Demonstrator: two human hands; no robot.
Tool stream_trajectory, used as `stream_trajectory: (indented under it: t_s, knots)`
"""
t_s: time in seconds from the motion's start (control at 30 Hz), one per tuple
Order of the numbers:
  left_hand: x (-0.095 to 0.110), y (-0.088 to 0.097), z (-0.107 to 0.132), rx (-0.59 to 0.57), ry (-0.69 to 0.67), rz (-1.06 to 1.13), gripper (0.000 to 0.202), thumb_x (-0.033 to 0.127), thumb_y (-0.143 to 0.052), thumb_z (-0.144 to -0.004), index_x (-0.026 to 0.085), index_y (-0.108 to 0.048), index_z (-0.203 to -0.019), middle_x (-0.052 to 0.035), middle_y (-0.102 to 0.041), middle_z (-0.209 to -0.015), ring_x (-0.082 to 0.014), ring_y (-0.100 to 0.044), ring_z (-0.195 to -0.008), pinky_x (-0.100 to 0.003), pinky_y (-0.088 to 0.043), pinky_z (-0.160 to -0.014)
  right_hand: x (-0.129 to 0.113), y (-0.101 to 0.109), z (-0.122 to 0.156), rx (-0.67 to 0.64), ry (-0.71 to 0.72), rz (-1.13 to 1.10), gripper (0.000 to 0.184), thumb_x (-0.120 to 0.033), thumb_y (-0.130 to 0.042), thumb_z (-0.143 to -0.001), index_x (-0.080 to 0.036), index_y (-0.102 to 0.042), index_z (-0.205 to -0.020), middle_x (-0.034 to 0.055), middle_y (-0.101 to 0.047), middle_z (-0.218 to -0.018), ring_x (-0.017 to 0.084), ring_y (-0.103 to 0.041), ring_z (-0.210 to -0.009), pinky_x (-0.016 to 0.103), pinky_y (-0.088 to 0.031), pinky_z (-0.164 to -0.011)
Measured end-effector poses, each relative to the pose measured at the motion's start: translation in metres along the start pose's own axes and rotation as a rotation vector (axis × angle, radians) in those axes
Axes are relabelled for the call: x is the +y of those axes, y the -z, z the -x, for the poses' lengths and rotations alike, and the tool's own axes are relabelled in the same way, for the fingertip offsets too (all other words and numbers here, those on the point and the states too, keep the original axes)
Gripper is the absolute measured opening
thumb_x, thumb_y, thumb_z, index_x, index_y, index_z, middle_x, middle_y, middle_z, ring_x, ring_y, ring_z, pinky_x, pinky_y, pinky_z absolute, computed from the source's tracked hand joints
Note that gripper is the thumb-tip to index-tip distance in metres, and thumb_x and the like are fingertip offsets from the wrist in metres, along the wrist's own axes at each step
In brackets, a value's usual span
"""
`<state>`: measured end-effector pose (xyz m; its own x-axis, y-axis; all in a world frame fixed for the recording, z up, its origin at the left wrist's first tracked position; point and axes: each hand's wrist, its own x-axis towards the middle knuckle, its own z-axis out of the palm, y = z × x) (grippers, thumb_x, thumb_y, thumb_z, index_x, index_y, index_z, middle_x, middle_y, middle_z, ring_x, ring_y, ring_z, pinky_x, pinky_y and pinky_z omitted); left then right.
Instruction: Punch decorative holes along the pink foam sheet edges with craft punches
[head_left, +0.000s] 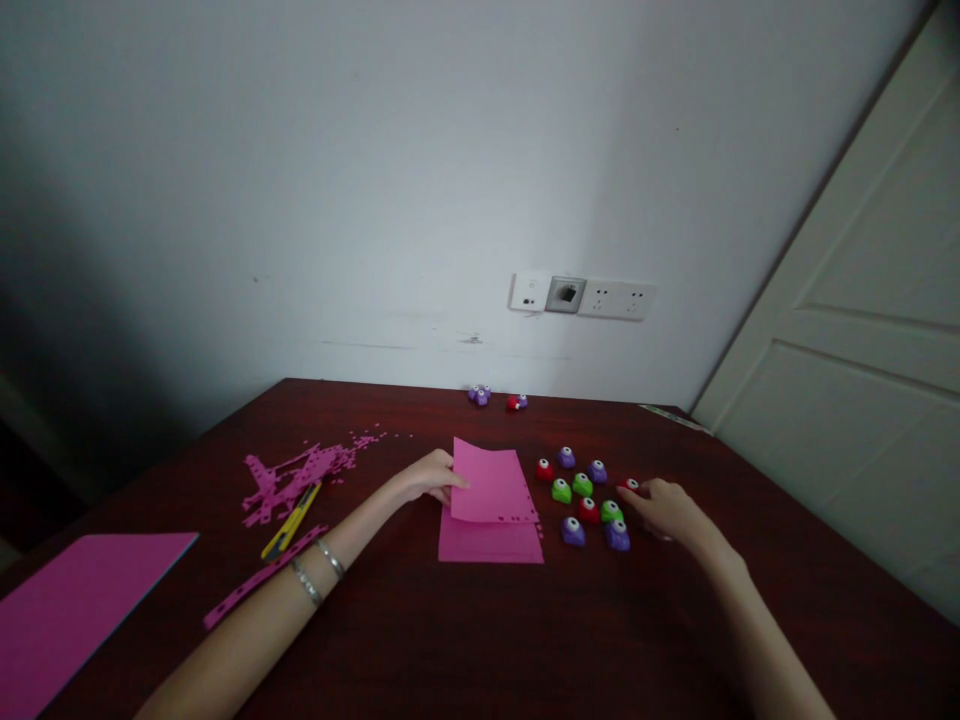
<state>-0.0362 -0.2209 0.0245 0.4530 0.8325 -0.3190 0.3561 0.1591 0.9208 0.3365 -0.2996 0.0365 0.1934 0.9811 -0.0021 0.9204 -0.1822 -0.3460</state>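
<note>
Toward the worktop's (420, 650) right edge, the right hand (669, 508) is touching a red figure (630, 485), grip unclear; the left hand (432, 474) is pinching pink paper (491, 485), ideally without creasing.

Sheets (487, 485) between scraps (322, 464) and toys (582, 485)

On the table (480, 640), the sheets are in the middle. The knife (292, 522) lies before the scraps, at left. Some other toys are behind, near the wall (375, 200).
</note>
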Motion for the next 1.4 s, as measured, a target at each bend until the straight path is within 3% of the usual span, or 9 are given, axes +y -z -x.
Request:
stream_trajectory:
  t_s: [0.17, 0.37, 0.47, 0.63, 0.97, 1.07, 1.2, 1.4]
  knots:
    - [-0.007, 0.008, -0.002, -0.13, 0.068, -0.088, 0.023, 0.019, -0.07, -0.057, 0.01, -0.067, -0.078, -0.008, -0.067, -0.059, -0.0191, -0.065, -0.055, -0.028, -0.053, -0.051, 0.003, -0.008, -0.007, -0.102, -0.023, -0.008, 0.044, -0.046, -0.043, -0.085, -0.014, -0.064, -0.063, 0.0077, -0.062, -0.049, 0.018, -0.06, -0.045, 0.025, -0.039, -0.049]
    - [-0.012, 0.013, -0.005, -0.276, 0.074, -0.155, 0.032, 0.025, -0.074, -0.055, 0.009, -0.064, -0.082, -0.006, -0.067, -0.058, -0.0182, -0.064, -0.052, -0.029, -0.052, -0.052, 0.003, -0.011, -0.012, -0.144, -0.056, 0.013, 0.042, -0.047, -0.045, -0.084, -0.013, -0.065, -0.069, 0.0101, -0.065, -0.058, 0.019, -0.062, -0.048, 0.026, -0.041, -0.051]
    - [-0.008, 0.012, -0.002, -0.277, 0.131, -0.242, 0.033, 0.028, -0.073, -0.058, 0.01, -0.063, -0.084, -0.0069, -0.067, -0.059, -0.0196, -0.065, -0.055, -0.03, -0.052, -0.054, 0.003, -0.012, -0.011, -0.152, -0.062, 0.015, 0.041, -0.048, -0.045, -0.084, -0.014, -0.064, -0.07, 0.0098, -0.065, -0.058, 0.018, -0.061, -0.047, 0.026, -0.041, -0.051]
    - [0.0, 0.008, 0.001, -0.227, 0.216, -0.468, 0.018, 0.028, -0.066, -0.066, 0.012, -0.059, -0.069, -0.0052, -0.061, -0.047, -0.0196, -0.063, -0.052, -0.034, -0.053, -0.055, 0.004, -0.012, -0.011, -0.154, -0.076, 0.015, 0.04, -0.05, -0.046, -0.082, -0.015, -0.063, -0.07, 0.0101, -0.065, -0.06, 0.019, -0.062, -0.049, 0.026, -0.04, -0.05]
    - [0.007, 0.003, 0.008, -0.166, 0.18, -0.577, 0.018, 0.027, -0.061, -0.071, 0.012, -0.058, -0.062, -0.0054, -0.058, -0.045, -0.0192, -0.06, -0.045, -0.034, -0.051, -0.049, 0.006, -0.011, -0.008, -0.167, -0.09, -0.02, 0.049, -0.057, -0.04, -0.083, -0.015, -0.06, -0.068, 0.009, -0.063, -0.054, 0.018, -0.06, -0.044, 0.027, -0.041, -0.05]
    - [0.009, 0.007, 0.009, -0.114, 0.125, -0.605, 0.025, 0.031, -0.057, -0.074, 0.012, -0.057, -0.058, -0.0054, -0.058, -0.045, -0.0168, -0.057, -0.041, -0.031, -0.048, -0.046, 0.007, -0.008, -0.007, -0.143, -0.094, -0.017, 0.052, -0.058, -0.035, -0.084, -0.014, -0.06, -0.068, 0.0093, -0.063, -0.053, 0.019, -0.059, -0.043, 0.027, -0.041, -0.05]
    - [0.014, 0.015, 0.006, 0.06, -0.014, -0.632, 0.025, 0.035, -0.054, -0.075, 0.012, -0.059, -0.066, -0.0051, -0.061, -0.053, -0.0131, -0.054, -0.041, -0.026, -0.043, -0.045, 0.009, -0.001, -0.007, -0.063, -0.085, 0.011, 0.048, -0.054, -0.036, -0.085, -0.016, -0.06, -0.067, 0.0108, -0.064, -0.058, 0.02, -0.061, -0.049, 0.028, -0.039, -0.051]
    - [0.028, 0.029, -0.026, 0.388, -0.214, -0.621, 0.027, 0.032, -0.058, -0.073, 0.014, -0.058, -0.093, -0.0056, -0.066, -0.082, -0.0152, -0.061, -0.07, -0.025, -0.044, -0.063, -0.008, 0.008, -0.001, -0.004, 0.061, 0.021, 0.039, -0.046, -0.04, -0.084, -0.02, -0.055, -0.059, 0.0067, -0.063, -0.058, 0.018, -0.06, -0.056, 0.025, -0.034, -0.052]
